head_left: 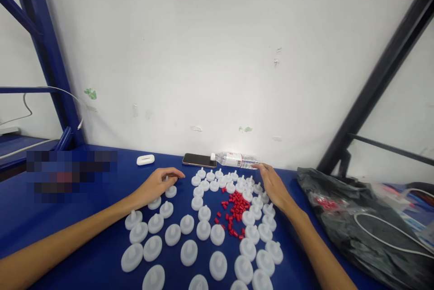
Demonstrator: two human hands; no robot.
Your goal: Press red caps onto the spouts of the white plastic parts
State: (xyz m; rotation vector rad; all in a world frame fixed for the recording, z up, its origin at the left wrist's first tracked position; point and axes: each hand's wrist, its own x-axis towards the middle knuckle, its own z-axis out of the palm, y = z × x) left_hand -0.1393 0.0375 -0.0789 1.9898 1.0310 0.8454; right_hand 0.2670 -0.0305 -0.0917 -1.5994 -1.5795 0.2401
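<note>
Many white round plastic caps with a short nozzle on top (pixel 204 230) stand in rows and loose groups on the blue tabletop (pixel 101 254). Among them lies a pile of small red caps (pixel 239 206). My left hand (pixel 158 186) hovers over the upper left caps, fingers stretched forward and thumb a little apart; no held object shows. On the other side, my right hand (pixel 273 186) reaches along the right edge of the white caps. Its fingers are extended, the tips beside the base of a clear plastic bottle (pixel 233 159); whether they touch it I cannot tell.
Against the wall lie a dark phone (pixel 199 160) and a white earbud case (pixel 145 160). A black plastic bag (pixel 359 240) with red pieces in clear plastic and a white cable fills the right side. Blue frame posts (pixel 50 50) rise at left, a dark post (pixel 376 64) at right.
</note>
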